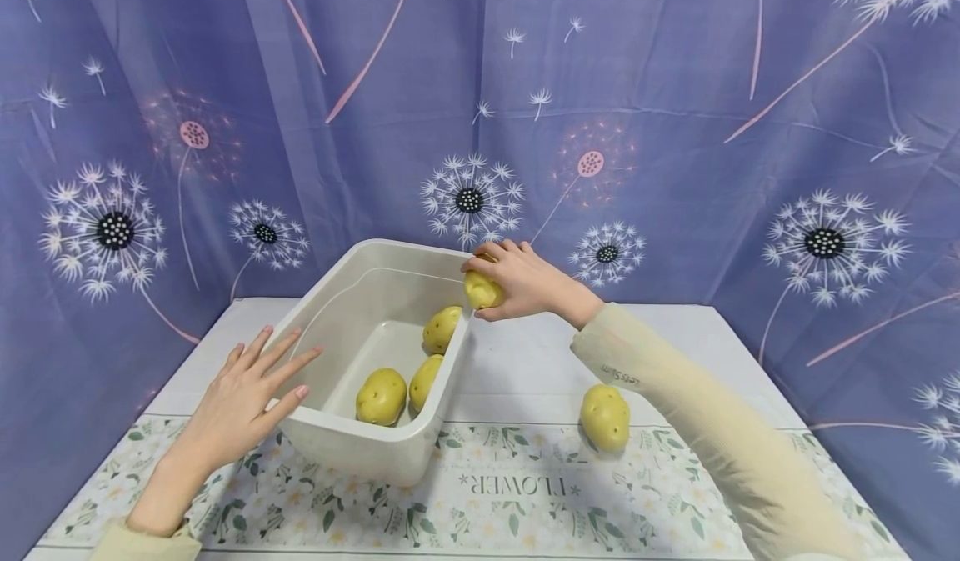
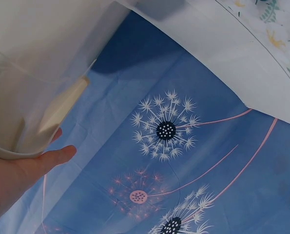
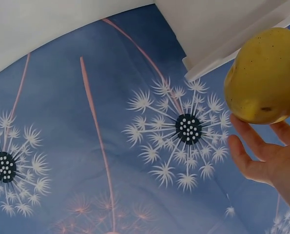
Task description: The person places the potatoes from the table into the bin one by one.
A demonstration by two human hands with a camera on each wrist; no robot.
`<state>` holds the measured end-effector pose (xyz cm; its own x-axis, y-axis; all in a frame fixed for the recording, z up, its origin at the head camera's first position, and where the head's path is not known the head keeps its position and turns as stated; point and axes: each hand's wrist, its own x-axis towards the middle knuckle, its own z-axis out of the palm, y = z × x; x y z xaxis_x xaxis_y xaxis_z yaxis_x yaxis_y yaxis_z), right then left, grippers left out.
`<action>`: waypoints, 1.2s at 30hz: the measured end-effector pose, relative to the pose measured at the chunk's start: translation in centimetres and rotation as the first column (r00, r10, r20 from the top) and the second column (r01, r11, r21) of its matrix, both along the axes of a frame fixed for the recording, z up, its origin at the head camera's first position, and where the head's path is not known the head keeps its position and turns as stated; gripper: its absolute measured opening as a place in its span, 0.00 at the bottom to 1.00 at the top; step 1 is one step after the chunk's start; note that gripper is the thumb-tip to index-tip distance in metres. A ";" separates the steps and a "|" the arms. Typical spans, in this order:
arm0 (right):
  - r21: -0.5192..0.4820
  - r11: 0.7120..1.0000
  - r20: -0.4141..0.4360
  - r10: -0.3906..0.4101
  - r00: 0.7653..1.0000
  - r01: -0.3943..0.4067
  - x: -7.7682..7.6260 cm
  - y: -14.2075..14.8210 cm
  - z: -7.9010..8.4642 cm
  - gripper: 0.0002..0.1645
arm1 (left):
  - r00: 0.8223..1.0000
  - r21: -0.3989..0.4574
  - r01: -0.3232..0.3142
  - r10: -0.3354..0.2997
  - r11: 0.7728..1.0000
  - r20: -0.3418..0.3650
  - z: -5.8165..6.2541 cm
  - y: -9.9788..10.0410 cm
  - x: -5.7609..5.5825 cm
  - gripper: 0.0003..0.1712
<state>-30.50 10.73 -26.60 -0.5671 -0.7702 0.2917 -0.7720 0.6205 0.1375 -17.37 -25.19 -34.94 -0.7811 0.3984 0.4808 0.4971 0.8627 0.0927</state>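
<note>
In the head view my right hand (image 1: 521, 282) grips a yellow potato (image 1: 482, 289) at the far right rim of a light grey plastic bin (image 1: 375, 433). The right wrist view shows that potato (image 3: 264, 78) close up, with fingers of the right hand (image 3: 276, 156) against its underside. Three potatoes lie inside the bin, one of them (image 1: 382, 397) nearest the front. My left hand (image 1: 243, 390) is at the bin's left rim with its fingers spread and straight. In the left wrist view, part of the left hand (image 2: 28, 170) appears beside the bin wall (image 2: 47, 58).
Another potato (image 1: 605, 418) lies on the table to the right of the bin. A floral cloth strip (image 1: 517, 494) printed with FLOWER runs along the front over a white cover (image 1: 525, 361). Purple-blue dandelion curtains (image 1: 645, 69) surround the table at the back and sides.
</note>
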 end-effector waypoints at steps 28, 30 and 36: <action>-0.014 1.000 0.033 0.020 0.999 -0.020 -0.5 -3.2 0.0 0.35 | 1.000 -0.006 -0.001 0.001 1.000 0.002 0.0 -0.1 0.0 0.28; -0.021 1.000 0.039 0.021 0.999 -0.020 -0.5 -3.5 0.0 0.35 | 1.000 -0.007 -0.001 0.001 1.000 -0.003 0.0 -0.1 0.0 0.28; -0.028 0.999 0.034 0.018 0.999 -0.017 -0.6 -4.2 0.1 0.34 | 1.000 -0.006 -0.002 0.002 1.000 -0.012 0.0 0.0 0.0 0.27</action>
